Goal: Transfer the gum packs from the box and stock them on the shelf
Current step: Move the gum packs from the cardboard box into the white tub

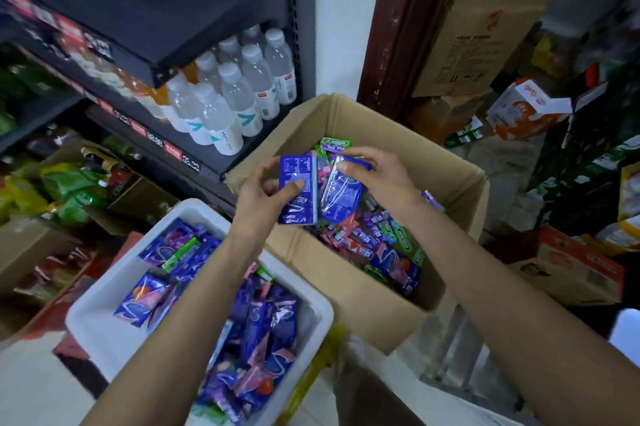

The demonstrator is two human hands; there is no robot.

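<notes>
An open cardboard box in the middle holds several purple, pink and green gum packs. Above it my left hand grips a flat purple gum pack upright, thumb on its face. My right hand holds a second purple gum pack right beside the first, the two packs touching edge to edge. A white foam bin at lower left is filled with more purple and pink gum packs. The dark shelf unit stands behind at left.
Water bottles fill the shelf tier behind the box. Snack bags lie in cartons at far left. A brown door frame and stacked cartons stand at right, with a red carton on the floor.
</notes>
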